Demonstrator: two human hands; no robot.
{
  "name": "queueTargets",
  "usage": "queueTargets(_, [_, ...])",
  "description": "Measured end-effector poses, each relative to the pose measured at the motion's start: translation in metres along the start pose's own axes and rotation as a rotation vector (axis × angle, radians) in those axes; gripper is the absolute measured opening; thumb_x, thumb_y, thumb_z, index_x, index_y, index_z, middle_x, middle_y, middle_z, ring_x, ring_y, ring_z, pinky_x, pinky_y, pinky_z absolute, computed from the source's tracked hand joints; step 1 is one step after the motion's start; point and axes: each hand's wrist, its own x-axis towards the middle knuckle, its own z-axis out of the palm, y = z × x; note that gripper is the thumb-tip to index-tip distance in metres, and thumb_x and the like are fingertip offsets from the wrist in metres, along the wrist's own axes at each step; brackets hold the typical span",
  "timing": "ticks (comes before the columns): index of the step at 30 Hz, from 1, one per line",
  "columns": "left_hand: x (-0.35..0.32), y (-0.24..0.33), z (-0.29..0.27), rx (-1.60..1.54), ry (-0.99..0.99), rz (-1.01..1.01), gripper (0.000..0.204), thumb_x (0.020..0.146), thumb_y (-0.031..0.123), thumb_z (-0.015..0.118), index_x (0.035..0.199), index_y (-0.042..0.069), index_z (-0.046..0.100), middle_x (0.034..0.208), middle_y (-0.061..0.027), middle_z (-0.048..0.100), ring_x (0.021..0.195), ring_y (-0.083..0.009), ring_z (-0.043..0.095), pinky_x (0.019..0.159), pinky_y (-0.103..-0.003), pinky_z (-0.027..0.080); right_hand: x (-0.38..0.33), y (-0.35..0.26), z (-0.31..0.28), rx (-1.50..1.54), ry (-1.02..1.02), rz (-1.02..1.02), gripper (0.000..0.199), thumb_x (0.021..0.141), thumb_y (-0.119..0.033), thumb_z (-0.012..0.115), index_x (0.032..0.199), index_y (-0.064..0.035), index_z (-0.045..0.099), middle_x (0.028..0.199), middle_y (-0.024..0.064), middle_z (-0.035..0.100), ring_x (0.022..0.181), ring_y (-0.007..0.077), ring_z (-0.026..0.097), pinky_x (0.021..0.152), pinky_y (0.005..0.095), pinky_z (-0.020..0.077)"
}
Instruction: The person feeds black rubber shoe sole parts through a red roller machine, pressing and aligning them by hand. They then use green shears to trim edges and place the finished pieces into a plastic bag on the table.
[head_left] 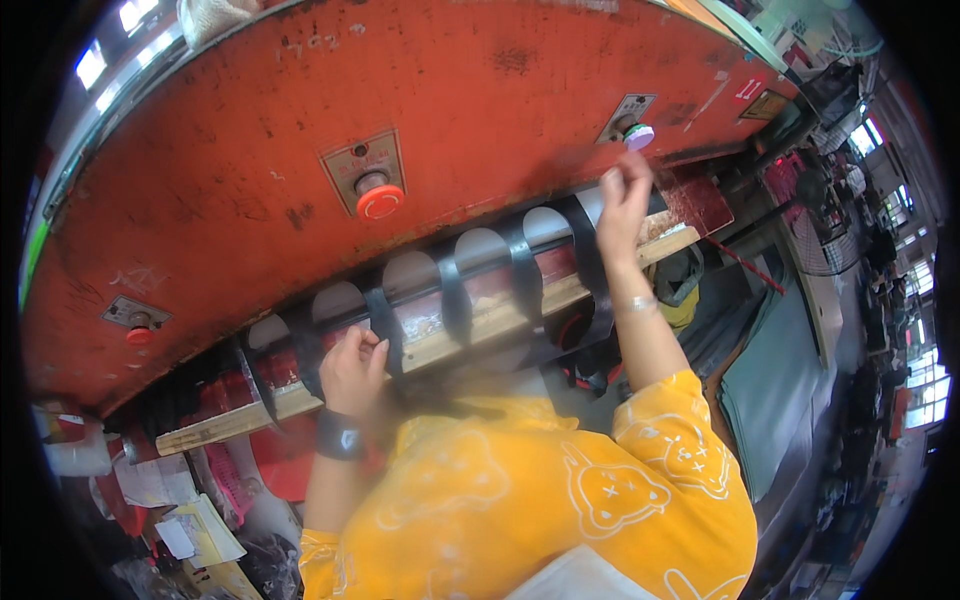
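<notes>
A black sheet [457, 300] with a row of rounded cut-outs hangs in strips over a wooden edge board [440, 350], below the front of a red machine [240, 130]. My left hand [352, 372], with a dark band at the wrist, is at the board beside one of the strips. Its fingers are curled together, and what they hold, if anything, is hidden. Farther right, my right hand [625, 210] is raised at the sheet's right end, just below a push button [637, 136] with a pale top and green ring. Its fingers are bent inward and show nothing between them.
A large red push button [380, 200] sticks out of the machine's middle, and a smaller red one [139, 335] sits at its left. Green-grey sheets [770, 380] hang at the right. Papers [205, 530] lie at the lower left, and a fan [825, 240] stands far right.
</notes>
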Motion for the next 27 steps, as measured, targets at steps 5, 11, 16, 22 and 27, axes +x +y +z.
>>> queueTargets(5, [0.001,-0.002,0.003,-0.024,0.021,0.015,0.015,0.080,0.015,0.067,0.080,0.005,0.056,0.069,-0.0095,0.061,0.064,-0.0250,0.062,0.060,-0.036,0.048,-0.078,-0.010,-0.023,-0.766,-0.804,-0.258,0.020,0.084,-0.024,0.060,0.088,-0.0053,0.064,0.082,0.0114,0.063,0.088,0.0301,0.058,0.093,0.0415,0.0356])
queueTargets(11, [-0.002,0.004,0.002,-0.018,0.048,0.024,0.016,0.081,0.015,0.067,0.081,0.004,0.055,0.071,-0.0106,0.061,0.065,-0.0260,0.061,0.061,-0.036,0.048,-0.094,-0.017,-0.029,-0.813,-0.867,-0.145,0.022,0.085,-0.023,0.057,0.092,-0.0034,0.064,0.089,0.0151,0.065,0.093,0.0284,0.059,0.100,0.0504,0.0308])
queueTargets(16, [-0.006,0.005,0.002,-0.055,0.081,0.056,0.014,0.083,0.011,0.065,0.082,0.002,0.055,0.069,-0.0091,0.061,0.062,-0.0192,0.062,0.059,-0.029,0.048,-0.104,-0.020,-0.034,-0.752,-0.814,-0.139,0.022,0.085,-0.022,0.057,0.093,-0.0027,0.063,0.095,0.0162,0.064,0.101,0.0277,0.058,0.103,0.0528,0.0281])
queueTargets(22, [-0.006,0.007,0.002,-0.018,0.017,0.004,0.015,0.081,0.014,0.065,0.079,0.004,0.055,0.070,-0.0111,0.060,0.066,-0.0266,0.062,0.062,-0.036,0.048,-0.076,-0.035,-0.036,-0.760,-1.041,-0.081,0.026,0.084,-0.026,0.058,0.083,-0.0008,0.065,0.081,0.0158,0.065,0.087,0.0323,0.063,0.091,0.0440,0.0419])
queueTargets(27, [0.010,0.018,-0.018,0.063,-0.195,-0.036,0.014,0.080,0.019,0.065,0.081,0.008,0.057,0.072,-0.0128,0.060,0.070,-0.0329,0.060,0.062,-0.042,0.047,0.001,-0.038,0.005,-0.691,-0.837,0.259,0.038,0.083,-0.035,0.063,0.086,0.0022,0.068,0.072,0.0189,0.066,0.071,0.0291,0.067,0.070,0.0360,0.0523])
